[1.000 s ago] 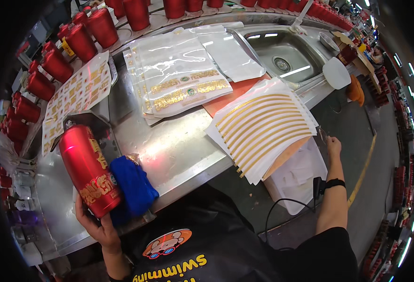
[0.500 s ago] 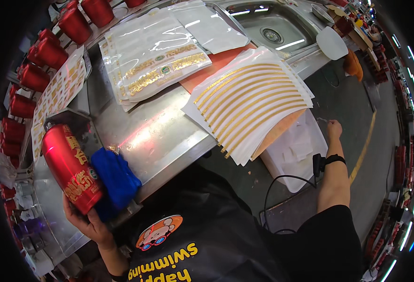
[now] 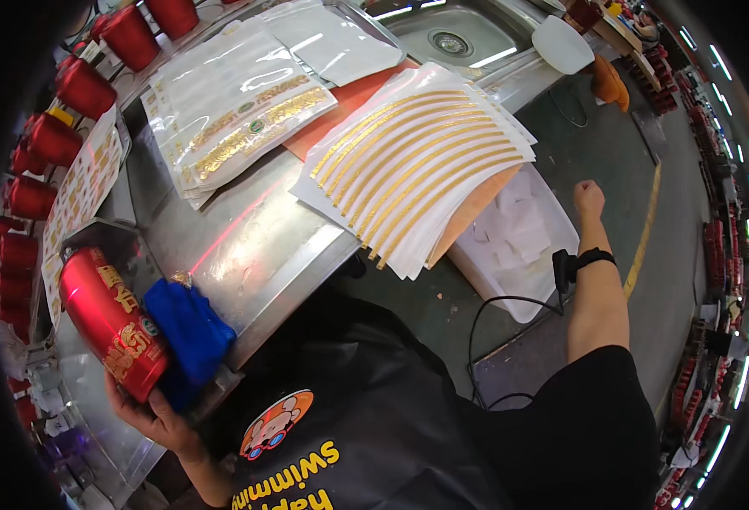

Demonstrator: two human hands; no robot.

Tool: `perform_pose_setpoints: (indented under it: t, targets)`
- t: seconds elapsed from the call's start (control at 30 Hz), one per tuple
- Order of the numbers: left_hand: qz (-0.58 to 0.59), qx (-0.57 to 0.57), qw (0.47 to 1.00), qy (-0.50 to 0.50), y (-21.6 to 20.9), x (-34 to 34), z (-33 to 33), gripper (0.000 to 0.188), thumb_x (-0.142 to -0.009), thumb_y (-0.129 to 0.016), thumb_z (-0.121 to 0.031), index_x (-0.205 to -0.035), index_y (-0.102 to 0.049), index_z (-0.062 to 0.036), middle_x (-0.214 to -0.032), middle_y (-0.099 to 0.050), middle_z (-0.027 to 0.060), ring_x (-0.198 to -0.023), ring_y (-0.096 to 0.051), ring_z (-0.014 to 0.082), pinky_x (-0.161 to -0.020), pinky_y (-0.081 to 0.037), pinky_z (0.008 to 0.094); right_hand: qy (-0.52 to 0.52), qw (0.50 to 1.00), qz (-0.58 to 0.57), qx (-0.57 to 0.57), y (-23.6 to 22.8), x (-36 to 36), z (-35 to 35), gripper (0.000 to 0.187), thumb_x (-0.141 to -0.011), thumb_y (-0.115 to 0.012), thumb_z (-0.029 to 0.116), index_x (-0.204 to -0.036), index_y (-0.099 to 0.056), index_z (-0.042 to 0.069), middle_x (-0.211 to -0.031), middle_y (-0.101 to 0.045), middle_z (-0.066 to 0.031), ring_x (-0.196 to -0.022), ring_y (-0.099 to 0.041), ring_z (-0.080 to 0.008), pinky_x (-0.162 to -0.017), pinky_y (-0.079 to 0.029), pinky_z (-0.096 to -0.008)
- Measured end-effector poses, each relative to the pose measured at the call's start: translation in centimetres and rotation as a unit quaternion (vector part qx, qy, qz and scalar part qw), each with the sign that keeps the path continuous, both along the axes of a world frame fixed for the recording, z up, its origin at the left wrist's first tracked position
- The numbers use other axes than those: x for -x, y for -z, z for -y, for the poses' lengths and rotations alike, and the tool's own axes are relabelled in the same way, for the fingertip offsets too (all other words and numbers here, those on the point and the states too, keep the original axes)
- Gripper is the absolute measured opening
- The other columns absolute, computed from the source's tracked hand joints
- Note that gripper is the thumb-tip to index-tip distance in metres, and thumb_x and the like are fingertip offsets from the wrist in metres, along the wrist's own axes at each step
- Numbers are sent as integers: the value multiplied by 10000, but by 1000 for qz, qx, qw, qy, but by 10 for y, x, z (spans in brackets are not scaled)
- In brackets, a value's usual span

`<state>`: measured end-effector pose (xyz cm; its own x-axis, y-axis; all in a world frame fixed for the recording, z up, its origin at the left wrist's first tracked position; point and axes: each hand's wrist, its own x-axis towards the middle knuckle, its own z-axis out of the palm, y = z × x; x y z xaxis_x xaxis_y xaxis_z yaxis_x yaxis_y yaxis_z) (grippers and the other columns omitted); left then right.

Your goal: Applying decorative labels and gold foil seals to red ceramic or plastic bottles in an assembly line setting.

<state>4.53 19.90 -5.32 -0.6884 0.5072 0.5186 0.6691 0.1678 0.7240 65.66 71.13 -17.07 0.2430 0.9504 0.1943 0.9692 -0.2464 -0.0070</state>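
Observation:
A shiny red metal bottle (image 3: 118, 323) with gold lettering and ornament lies tilted at the left, its neck away from me. My left hand (image 3: 155, 418) is closed around its base end, thumb on one side and fingers on the other. Beside the bottle, touching it, is a crumpled blue cloth (image 3: 189, 327). Out to the right, my right hand (image 3: 589, 200) is closed in a fist past the edge of a white plastic bin (image 3: 523, 308) of pale paper pieces. Whatever its fingers may hold is hidden.
On the steel table (image 3: 255, 242) lie a fanned stack of white sheets with gold curved stripes (image 3: 417, 161) and gold-printed sheets in plastic (image 3: 238, 102). A decal sheet (image 3: 81, 191) stands near several red containers (image 3: 85, 89). Behind is a sink (image 3: 451, 38). A black cable (image 3: 480, 340) runs from my wrist device.
My right hand has closed into a fist, and the small pale scrap seen at its fingertips no longer shows. The whole view has shifted, while my left hand keeps its hold on the bottle.

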Motion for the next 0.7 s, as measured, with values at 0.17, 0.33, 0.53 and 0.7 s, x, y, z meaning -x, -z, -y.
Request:
perform_pose_setpoints:
  t: [0.17,0.33,0.53,0.7]
  targets:
    - [14,-13,1000,25,1,-2,-6,628,-977,-539,-298,-1441,-269,27,-1446,-368,184,-1297,-417,283,-1084,-334,408,-267,901,-303,-157,-89,79,-5,235,-924,-532,119,-1085,-680,35,-1078,-679,-113,-1034,-631,-248,-924,-468,-324]
    - [20,-29,999,22,2,-1,0,634,-972,-550,-290,-1442,-268,30,-1443,-375,181,-1296,-419,277,-1081,-339,399,-697,675,-228,82,-213,295,62,324,-907,-524,14,-1215,-621,39,-1266,-586,-107,-1144,-541,-244,-988,-409,-323]
    - [2,-25,1000,19,0,-4,-11,634,-959,-585,-312,-1416,-325,43,-1417,-415,172,-1284,-432,268,-1078,-319,389,-738,631,25,237,-192,418,90,418,-839,-604,46,-1249,-612,127,-1244,-593,-92,-1133,-520,-316,-991,-424,-392]
    - [4,-22,1000,11,-1,-6,-9,633,-950,-598,-311,-1400,-346,57,-1400,-429,186,-1270,-439,271,-1073,-323,385,-702,637,-59,313,-191,418,89,303,-788,-697,111,-1075,-636,35,-1006,-595,-121,-1005,-556,-290,-883,-449,-380]
